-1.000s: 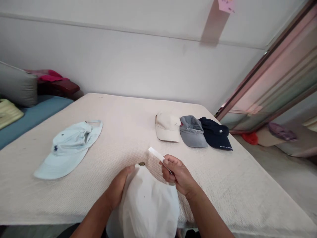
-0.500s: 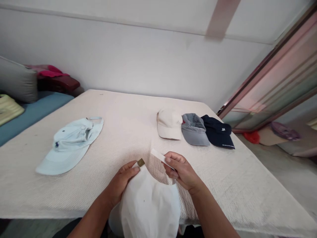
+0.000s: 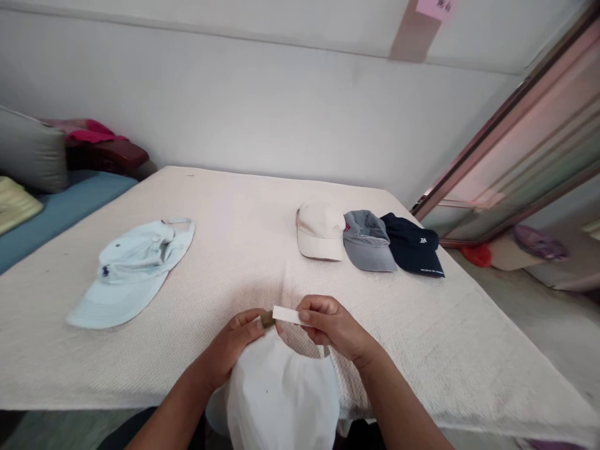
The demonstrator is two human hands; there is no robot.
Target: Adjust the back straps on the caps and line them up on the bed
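At the near edge of a wide table covered in cream textured cloth (image 3: 234,212), a white cloth baseball cap (image 3: 284,397) is held with its rounded crown toward the viewer and its curved back opening on the far side; part of its brim shows low on the left. The left hand (image 3: 232,344) pinches the left corner of that opening between thumb and fingers, right at a small square brass-coloured metal buckle (image 3: 267,320). The right hand (image 3: 335,325) pinches a narrow flat white fabric strap (image 3: 285,314) between thumb and curled forefinger, its free end pointing left and lying right at the buckle; whether the two touch cannot be told. On the left of the table lies a pale blue baseball cap (image 3: 134,262) with a small dark emblem, its brim toward the near left and its back strap toward the far right. Farther off on the right, three caps sit side by side in a row, brims facing near: a beige cap (image 3: 320,231), a grey cap (image 3: 368,244) with a lighter brim, and a navy blue cap (image 3: 412,244) with small white lettering. At the far left, a grey cushion (image 3: 32,150) rests on a blue mat (image 3: 94,190).
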